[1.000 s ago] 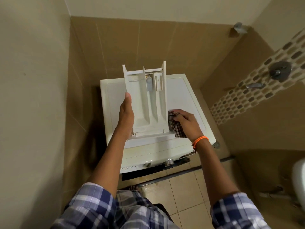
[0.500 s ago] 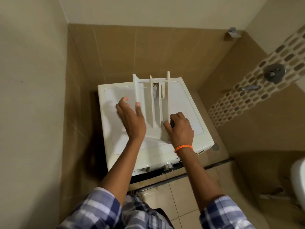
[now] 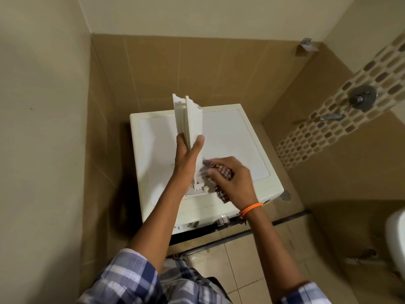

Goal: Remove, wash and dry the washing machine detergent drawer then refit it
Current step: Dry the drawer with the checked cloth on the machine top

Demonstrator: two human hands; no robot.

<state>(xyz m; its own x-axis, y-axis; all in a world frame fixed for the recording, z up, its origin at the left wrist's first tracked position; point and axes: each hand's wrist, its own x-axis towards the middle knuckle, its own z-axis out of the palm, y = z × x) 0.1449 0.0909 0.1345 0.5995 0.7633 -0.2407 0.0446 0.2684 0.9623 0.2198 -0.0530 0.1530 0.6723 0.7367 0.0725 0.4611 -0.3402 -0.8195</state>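
Our left hand [image 3: 188,156] clasps the detergent drawer [image 3: 190,126] on edge; at four o'clock, our right hand [image 3: 233,178] bunches a checked cloth [image 3: 219,172] against it. We judge it light, rigid, possibly slick, best held along its long side walls.

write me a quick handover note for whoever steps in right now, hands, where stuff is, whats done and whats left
Left hand: grips the detergent drawer, stood on edge on top of the washing machine.
Right hand: fingers curled round a checked cloth, pressed against the drawer's lower right side.
Done: drawer is out of the machine; drying is under way.
Left: finish wiping the drawer, then slide it back into its slot on the machine's front, which is hidden from this view.
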